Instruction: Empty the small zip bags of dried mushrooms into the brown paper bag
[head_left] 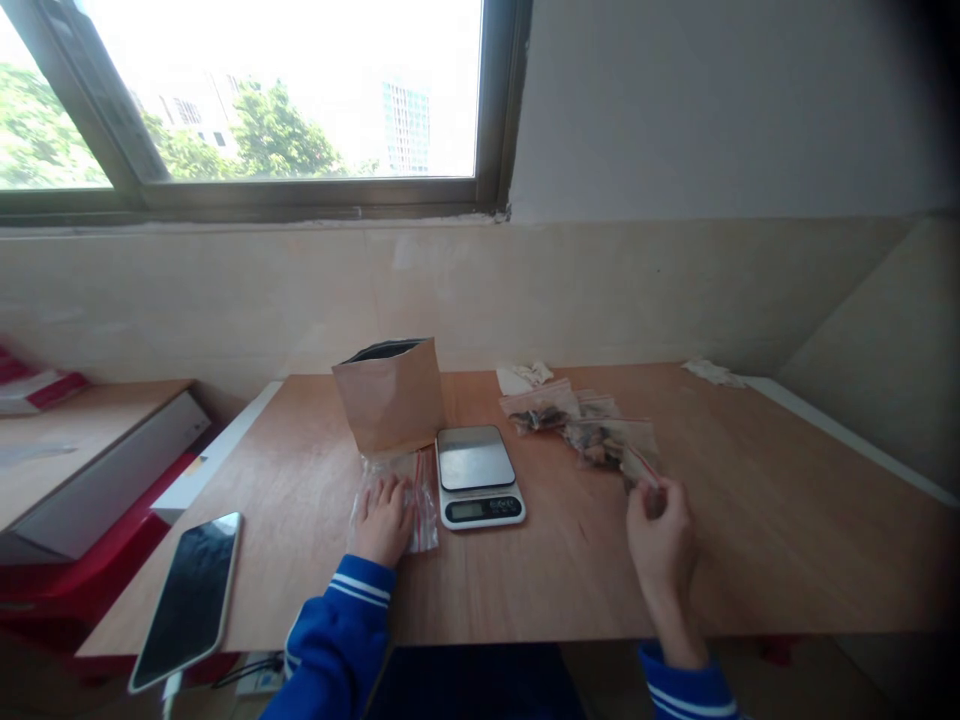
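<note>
Head view looks down on a wooden worktop (pixel 757 530) with both grips in sight, blue sleeves with white stripes at the near edge. The left grip (pixel 384 520) lies flat and wide, palm down, on a small stack of clear zip bags (pixel 424 505) with red-edged seals; these look empty, though the hand covers part of them. The right grip (pixel 660 535) is narrow, fingers and thumb pinched on the near corner of a clear zip bag (pixel 604 445) holding dark brown pieces, too small to identify. That bag slants away from the hand across the worktop and overlaps a second filled bag (pixel 538 410), while a third bag (pixel 596 405) lies just behind them.

Between the two grips sits a small digital kitchen scale (pixel 476 478) with a steel plate, nothing on it; its display is too small to read. Behind the scale and the left grip stands a brown paper pouch (pixel 390 400), upright, with a black lining showing at its open top. A crumpled white tissue (pixel 525 377) lies by the wall behind the bags, with another scrap (pixel 712 373) farther right. A phone (pixel 187 600) lies face up near the left edge of the worktop, its screen dark.
</note>
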